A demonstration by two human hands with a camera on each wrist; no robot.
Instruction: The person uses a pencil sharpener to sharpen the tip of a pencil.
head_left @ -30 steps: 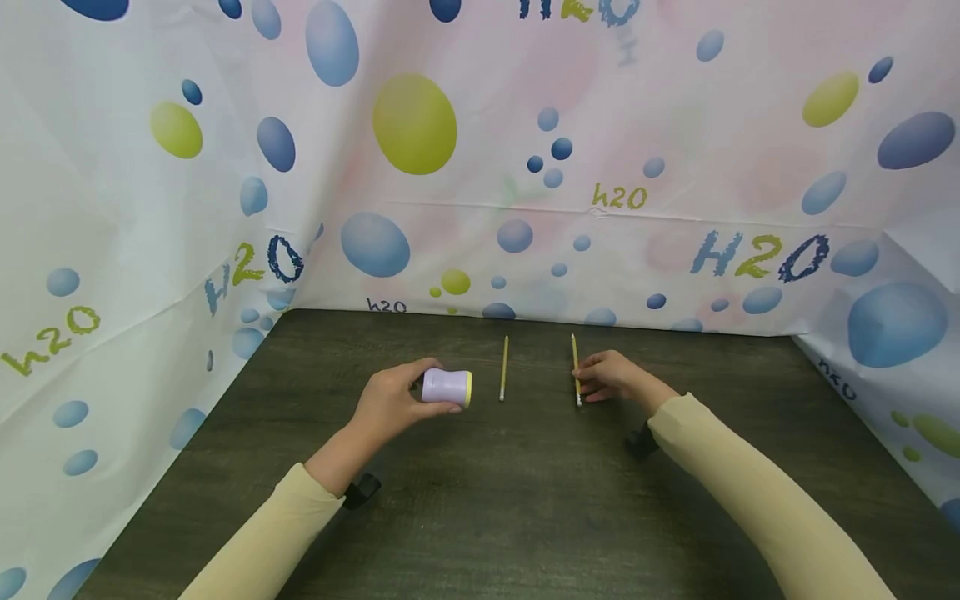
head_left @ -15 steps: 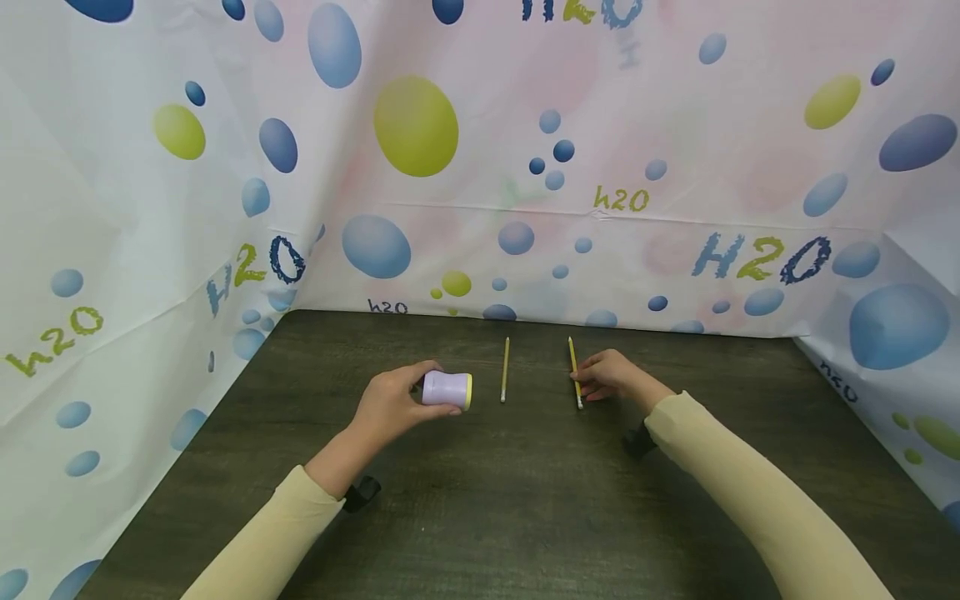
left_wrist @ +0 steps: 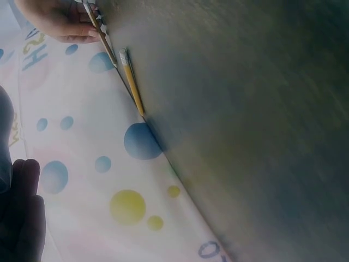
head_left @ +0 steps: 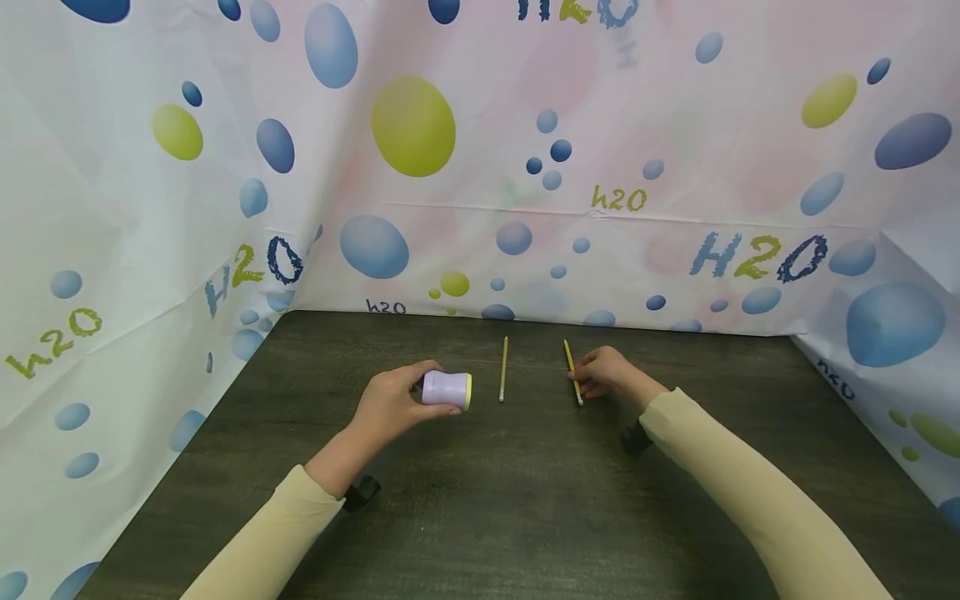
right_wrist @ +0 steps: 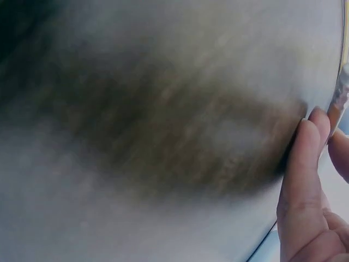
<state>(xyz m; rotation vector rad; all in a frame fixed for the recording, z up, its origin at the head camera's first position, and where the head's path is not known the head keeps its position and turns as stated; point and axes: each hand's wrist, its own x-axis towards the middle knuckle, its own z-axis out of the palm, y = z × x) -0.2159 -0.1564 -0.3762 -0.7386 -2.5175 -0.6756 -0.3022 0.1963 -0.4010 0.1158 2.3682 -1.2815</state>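
My left hand grips a small lavender cylinder with a yellow end, lying sideways between thumb and fingers. In the left wrist view, this cylinder shows only as a dark curve at the edge, above shadowed fingers. To the right, my right hand pinches a yellow pencil near its eraser half. Its tip points away and slants left. Another pencil lies on the table between the two hands, eraser end nearer me. In the right wrist view, the pinched pencil is mostly cut off.
The dark wood-grain table extends under both arms. A white sheet printed with blue and green spots rises along the table's back and sides. A black strap piece sits under the left wrist, with another under the right.
The pencil in my right hand has swung so its tip leans further left, and that hand has shifted slightly left. My left hand, the cylinder and the other pencil stay in place.
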